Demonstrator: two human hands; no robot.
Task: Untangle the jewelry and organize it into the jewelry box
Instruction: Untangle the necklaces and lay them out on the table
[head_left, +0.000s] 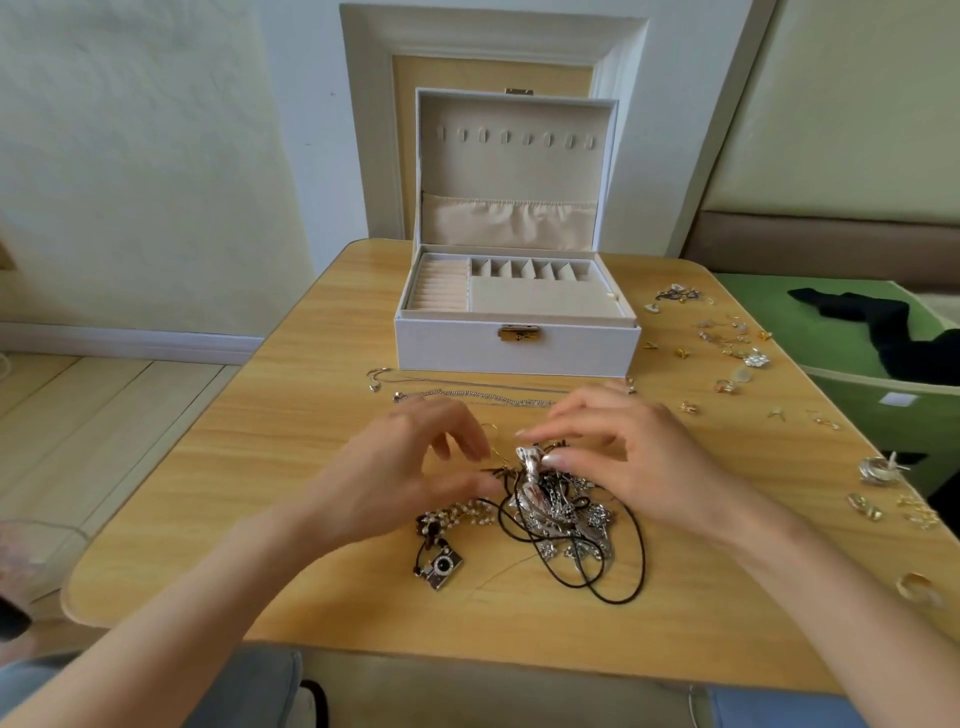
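A tangled heap of jewelry (561, 514) lies in the middle of the wooden table (291, 467): black cords, silver chains, a silver pendant, a pearl strand and a camera charm (441, 566). My left hand (415, 478) pinches a thin gold hoop piece at the heap's upper left. My right hand (628, 457) pinches the silver pendant at the top of the heap. The white jewelry box (519, 343) stands open behind the heap, its beige compartments holding nothing visible.
Two straightened silver chains (467, 395) lie between the box and my hands. Several earrings and rings (727, 353) are spread along the table's right side. A green bin (883, 415) with black cloth stands to the right, off the table.
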